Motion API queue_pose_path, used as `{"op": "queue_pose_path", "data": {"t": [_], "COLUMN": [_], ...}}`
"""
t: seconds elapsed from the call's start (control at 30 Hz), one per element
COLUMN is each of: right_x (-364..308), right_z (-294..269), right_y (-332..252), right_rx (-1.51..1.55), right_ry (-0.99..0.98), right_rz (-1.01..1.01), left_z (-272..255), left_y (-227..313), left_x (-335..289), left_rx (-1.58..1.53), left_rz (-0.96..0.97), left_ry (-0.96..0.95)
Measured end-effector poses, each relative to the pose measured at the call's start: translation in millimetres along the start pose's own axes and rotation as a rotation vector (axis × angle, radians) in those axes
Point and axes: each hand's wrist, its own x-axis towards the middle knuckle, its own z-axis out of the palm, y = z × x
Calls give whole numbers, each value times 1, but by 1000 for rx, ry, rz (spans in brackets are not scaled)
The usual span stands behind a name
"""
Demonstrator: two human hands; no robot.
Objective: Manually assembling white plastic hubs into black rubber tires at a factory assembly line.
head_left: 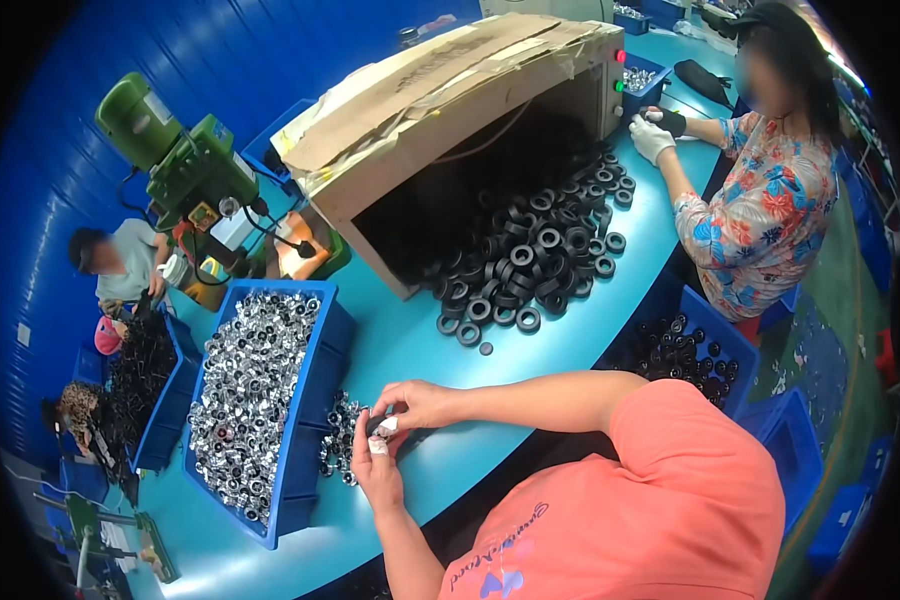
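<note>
Close together at the table's near edge, both my hands are closed around a small black piece [374,425], which looks like a ring and is mostly covered by fingers. My left hand [377,478] grips it from below, and my right hand [418,404] pinches it from above. White tape wraps some of the fingers. Just left of my hands lies a small heap of shiny metal parts [341,440], beside a blue bin [302,450] full of similar parts. Farther off, a big pile of black rings [525,255] spills across the turquoise table [390,345].
A box-like housing [390,180] with a cardboard-covered top stands behind the rings. At the far left are a green drill press [185,170] and a bin of black parts [177,385]. A gloved co-worker [760,200] works at the right, near another bin of black pieces [685,350].
</note>
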Motion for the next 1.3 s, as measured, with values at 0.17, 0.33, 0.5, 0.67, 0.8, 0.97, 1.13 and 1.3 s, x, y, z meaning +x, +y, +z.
{"op": "queue_pose_path", "data": {"t": [0.17, 0.33, 0.5, 0.67, 0.8, 0.97, 1.13, 1.3], "right_x": [-2, -1, -4, -7, -3, -1, 1, -5], "right_z": [8, 7, 5, 7, 15, -2, -24, -15], "right_y": [0, 4, -4, -11, 0, -10, -19, -29], "right_rx": [-53, 47, 142, 164, 63, -227, 139, 56], "right_ry": [43, 26, -21, -119, -11, 128, 99, 30], "right_rz": [-104, -30, -3, -90, -146, -11, 206, 191], "left_z": [-6, -3, -2, -2, 20, 17, 2, -7], "left_y": [-1, -1, 1, 4, 0, -6, 6, 15], "left_x": [-1, -2, -1, -2, 4, 6, -9, -22], "left_rx": [85, 69, 1, -196, -135, -30, -175, -174], "left_rz": [30, 7, 11, -79, -99, -98, -40, 60], "left_ry": [41, 44, 33, 0, 102, 252, 283, 364]}}
